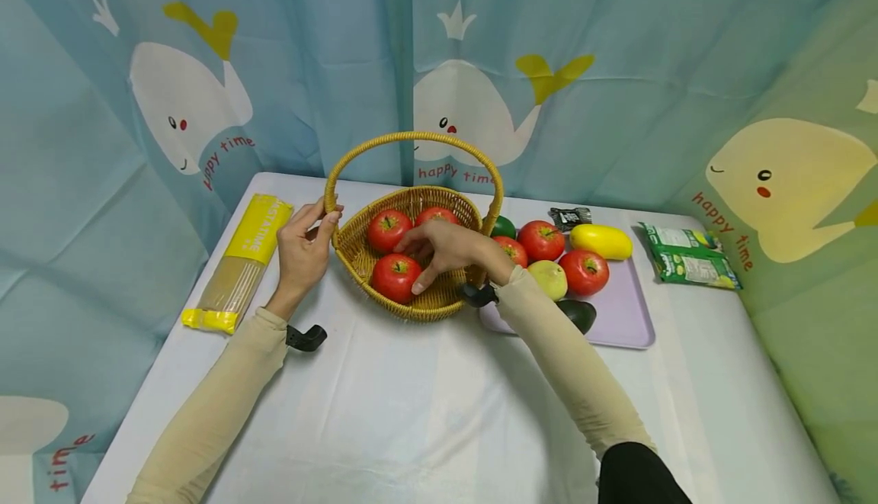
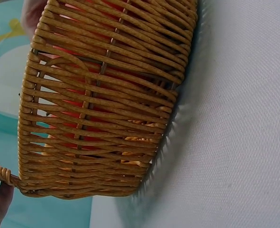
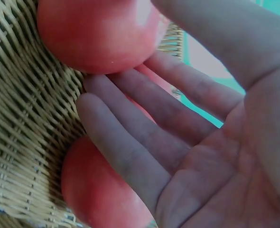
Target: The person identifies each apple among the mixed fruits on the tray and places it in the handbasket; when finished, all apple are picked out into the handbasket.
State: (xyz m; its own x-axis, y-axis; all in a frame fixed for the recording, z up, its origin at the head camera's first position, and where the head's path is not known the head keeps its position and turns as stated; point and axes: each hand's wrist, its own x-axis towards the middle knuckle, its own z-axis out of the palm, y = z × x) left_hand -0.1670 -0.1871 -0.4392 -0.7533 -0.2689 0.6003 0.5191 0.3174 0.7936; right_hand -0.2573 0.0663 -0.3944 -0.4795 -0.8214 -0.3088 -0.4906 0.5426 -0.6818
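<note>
A wicker basket [image 1: 427, 313] with a tall arched handle [image 1: 414, 136] stands on the table, holding three red apples. My left hand [image 1: 302, 248] pinches the handle's left base between thumb and fingers; the left wrist view shows the basket's woven side [image 2: 97, 142] and those fingertips [image 2: 0, 202]. Inside the basket is my right hand [image 1: 446, 248], its thumb and extended fingers at the front apple [image 1: 395, 278]. Seen from the right wrist, the fingers [image 3: 144, 128] lie fairly straight against that apple's [image 3: 97, 35] underside, with another apple [image 3: 102, 185] beside them.
Right of the basket, a lilac tray [image 1: 634, 321] bears red apples [image 1: 584, 272], a light green fruit [image 1: 549, 279], a yellow fruit [image 1: 601, 242] and dark green ones [image 1: 578, 315]. Green snack packs [image 1: 689, 256] lie farther right, a black packet [image 1: 569, 218] behind, a yellow pasta pack [image 1: 240, 264] left.
</note>
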